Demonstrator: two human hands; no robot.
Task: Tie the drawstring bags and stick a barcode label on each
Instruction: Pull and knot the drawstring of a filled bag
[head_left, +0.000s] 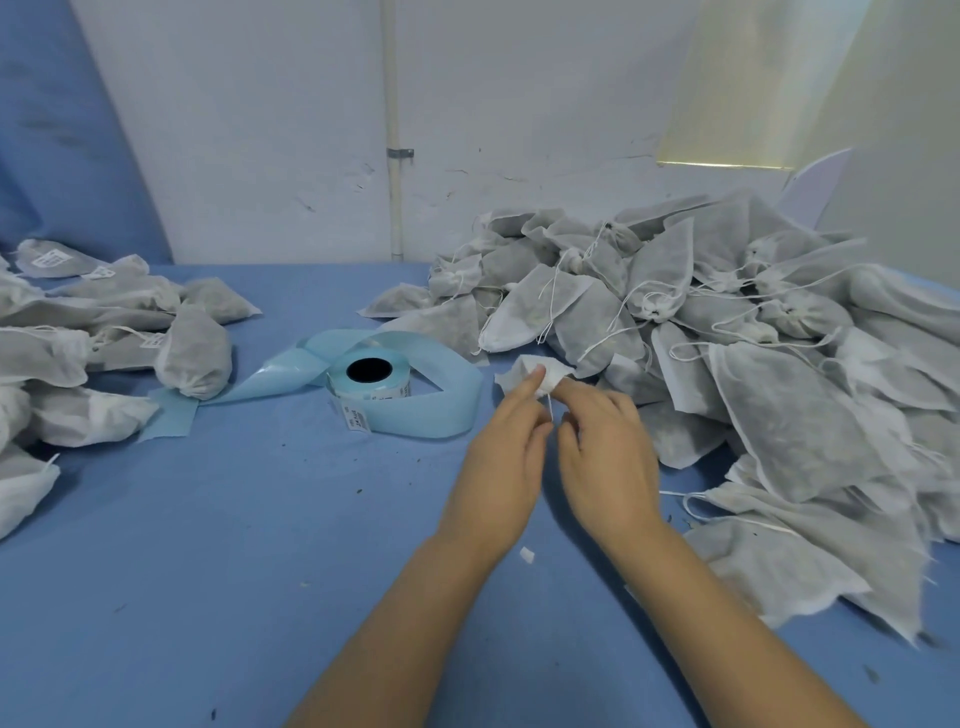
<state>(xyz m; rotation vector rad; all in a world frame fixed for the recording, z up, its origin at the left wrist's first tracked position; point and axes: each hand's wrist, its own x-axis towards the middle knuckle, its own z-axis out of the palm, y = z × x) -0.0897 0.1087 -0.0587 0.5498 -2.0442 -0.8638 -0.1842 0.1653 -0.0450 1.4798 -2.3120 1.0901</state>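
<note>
Both my hands meet over the blue table, just left of the big pile of white drawstring bags (727, 332). Between them is one small white bag (519, 375), its gathered top poking out above my fingers. My left hand (506, 457) pinches the bag's white drawstring, with its index finger stretched up against the bag. My right hand (605, 447) curls its fingers round the bag's neck and string from the other side. Most of that bag is hidden behind my hands. A roll of barcode labels (370, 387) on pale blue backing lies to the left.
A second heap of bags (93, 338), several carrying white labels, lies at the far left. Loose blue backing strip (249, 387) curls around the roll. A small white scrap (527, 554) lies between my forearms. The white wall and a pipe (395, 156) stand behind the table (234, 571).
</note>
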